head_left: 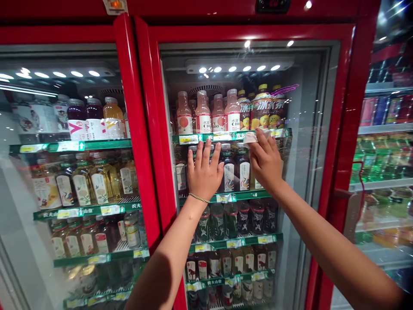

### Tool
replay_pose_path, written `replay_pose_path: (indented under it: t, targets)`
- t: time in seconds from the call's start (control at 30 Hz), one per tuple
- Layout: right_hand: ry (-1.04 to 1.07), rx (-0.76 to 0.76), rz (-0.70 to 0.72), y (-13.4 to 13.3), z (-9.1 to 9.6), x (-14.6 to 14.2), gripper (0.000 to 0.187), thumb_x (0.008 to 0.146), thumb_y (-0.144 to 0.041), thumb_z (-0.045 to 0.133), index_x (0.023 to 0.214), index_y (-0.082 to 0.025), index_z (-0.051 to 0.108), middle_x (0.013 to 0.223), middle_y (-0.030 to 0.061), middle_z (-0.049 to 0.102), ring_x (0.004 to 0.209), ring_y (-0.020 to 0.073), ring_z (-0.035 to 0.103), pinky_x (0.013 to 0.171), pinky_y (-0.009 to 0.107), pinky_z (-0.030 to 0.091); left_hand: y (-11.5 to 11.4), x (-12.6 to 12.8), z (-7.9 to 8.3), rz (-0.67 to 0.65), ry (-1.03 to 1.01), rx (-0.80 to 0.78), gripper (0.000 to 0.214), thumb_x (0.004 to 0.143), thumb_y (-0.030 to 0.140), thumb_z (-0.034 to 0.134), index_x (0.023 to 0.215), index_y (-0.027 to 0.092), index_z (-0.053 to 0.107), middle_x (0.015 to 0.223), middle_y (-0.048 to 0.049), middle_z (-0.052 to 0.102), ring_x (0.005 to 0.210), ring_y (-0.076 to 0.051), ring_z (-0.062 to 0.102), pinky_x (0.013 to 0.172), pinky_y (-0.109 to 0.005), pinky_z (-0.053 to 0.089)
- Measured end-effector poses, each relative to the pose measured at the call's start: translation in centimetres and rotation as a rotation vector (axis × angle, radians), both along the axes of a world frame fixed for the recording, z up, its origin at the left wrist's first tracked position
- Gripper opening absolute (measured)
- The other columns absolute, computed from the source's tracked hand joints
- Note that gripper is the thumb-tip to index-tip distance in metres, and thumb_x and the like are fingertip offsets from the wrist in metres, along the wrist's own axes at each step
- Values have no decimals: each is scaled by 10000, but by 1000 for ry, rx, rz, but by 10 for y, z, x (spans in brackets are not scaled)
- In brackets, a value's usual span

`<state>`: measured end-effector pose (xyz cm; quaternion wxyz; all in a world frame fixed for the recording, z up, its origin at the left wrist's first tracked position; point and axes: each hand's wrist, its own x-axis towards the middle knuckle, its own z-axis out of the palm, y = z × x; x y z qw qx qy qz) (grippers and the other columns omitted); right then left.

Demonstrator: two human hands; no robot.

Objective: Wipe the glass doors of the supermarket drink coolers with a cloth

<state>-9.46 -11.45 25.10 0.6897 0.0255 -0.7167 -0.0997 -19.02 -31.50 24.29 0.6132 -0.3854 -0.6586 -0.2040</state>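
My left hand (204, 171) lies flat and open on the glass door (303, 129) of a red drinks fridge, fingers spread upward. My right hand (265, 160) presses a white cloth (254, 137) against the same glass, just to the right and slightly higher. Behind the glass stand pink bottles (203, 113) and yellow-capped tea bottles (262, 107) on the top shelf, with dark bottles (242, 170) on the shelf below.
A second red-framed glass door (64, 172) at the left shows juice and tea bottles on green-edged shelves. The red door frame (146, 129) runs between the two doors. Another cooler (383, 163) with green bottles and cans stands at the right.
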Motion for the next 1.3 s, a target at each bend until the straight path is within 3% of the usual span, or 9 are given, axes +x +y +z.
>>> replay_pose_path:
  t: [0.2, 0.4, 0.57, 0.73, 0.83, 0.93, 1.13, 1.3]
  targets:
    - [-156, 186, 11, 2, -10, 3, 327, 998, -199, 529, 1276, -307, 664, 1644, -19, 437, 1518, 263, 432, 1277, 535, 371, 1, -1, 0, 8, 31, 19, 606, 1028, 354, 519, 1606, 233, 385, 1682, -114, 350, 1580, -326, 297, 1303, -610, 200]
    - [30, -44, 2, 9, 2, 2, 456, 1016, -185, 455, 1435, -313, 581, 1675, 10, 385, 1535, 301, 401, 1268, 617, 344, 1, -2, -1, 10, 58, 31, 583, 1030, 346, 519, 1590, 229, 413, 1667, -116, 383, 1568, -334, 324, 1292, -613, 224]
    - [-151, 176, 23, 10, -9, 7, 426, 995, -176, 520, 1383, -325, 611, 1668, -17, 396, 1539, 264, 398, 1291, 535, 346, 0, -1, 0, 14, 64, 38, 566, 1028, 341, 526, 1574, 224, 439, 1661, -122, 393, 1561, -335, 340, 1284, -609, 248]
    - [-16, -44, -8, 10, 1, 7, 441, 1018, -190, 460, 1423, -313, 584, 1677, 11, 382, 1538, 290, 397, 1277, 601, 337, 2, -2, -1, -11, 53, 39, 579, 1020, 331, 532, 1581, 235, 427, 1662, -118, 393, 1567, -333, 327, 1288, -620, 232]
    - [-66, 5, 6, 3, 1, 3, 418, 1019, -205, 471, 1405, -312, 592, 1683, -2, 371, 1564, 276, 346, 1296, 581, 317, 1, -3, -2, -27, 51, 68, 577, 1010, 338, 555, 1568, 241, 451, 1644, -115, 430, 1558, -334, 348, 1291, -613, 236]
    - [-210, 149, 22, 5, -7, 7, 363, 1010, -215, 509, 1331, -335, 629, 1673, -47, 385, 1550, 247, 378, 1300, 535, 337, -9, -3, 0, -35, 53, 37, 549, 1006, 351, 572, 1539, 243, 493, 1620, -112, 470, 1531, -329, 395, 1282, -596, 271]
    - [-62, 4, 1, 1, -4, 4, 362, 1022, -192, 470, 1326, -298, 633, 1682, -21, 369, 1561, 274, 353, 1297, 572, 322, -39, 3, 13, -1, 64, -84, 473, 1010, 333, 578, 1479, 272, 566, 1575, -96, 532, 1497, -319, 445, 1233, -544, 378]
    - [-186, 159, 29, -5, -9, 1, 330, 1012, -222, 517, 1305, -306, 642, 1671, -28, 384, 1546, 251, 384, 1297, 524, 338, -63, -5, 22, 50, 85, -55, 450, 1000, 334, 592, 1445, 270, 600, 1549, -118, 554, 1480, -333, 461, 1237, -578, 357]
